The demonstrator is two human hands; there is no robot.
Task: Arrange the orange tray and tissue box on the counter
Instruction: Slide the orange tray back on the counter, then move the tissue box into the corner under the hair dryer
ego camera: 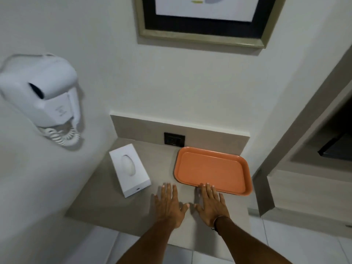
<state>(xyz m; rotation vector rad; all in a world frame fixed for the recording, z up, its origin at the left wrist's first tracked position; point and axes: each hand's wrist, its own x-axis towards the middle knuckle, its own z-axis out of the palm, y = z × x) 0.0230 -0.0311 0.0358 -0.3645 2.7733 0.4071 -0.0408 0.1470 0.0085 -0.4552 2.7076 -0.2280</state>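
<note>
The fingers (208,188) of the right hand (210,203) are spread flat and hold nothing, their tips lying at or just over the near rim of the flat orange plastic tray with rounded corners (213,168); whether they press on the rim or only hover over it cannot be told. The left hand (168,203) is likewise splayed and empty, palm down over the bare grey stone-look worktop (160,159), its fingers pointing into the gap between the tray and the white rectangular cardboard tissue box (129,169). The tray sits on the right, its far edge close to the low backsplash below a black wall socket (174,139), its long axis running left to right and slightly skewed. The box lies on the left, apart from the tray, its long axis running away from the person and angled. So the right hand is nearer the tray, the left nearer the box, which lies up and to the left of its fingertips. Neither thing looks squared up yet.
</note>
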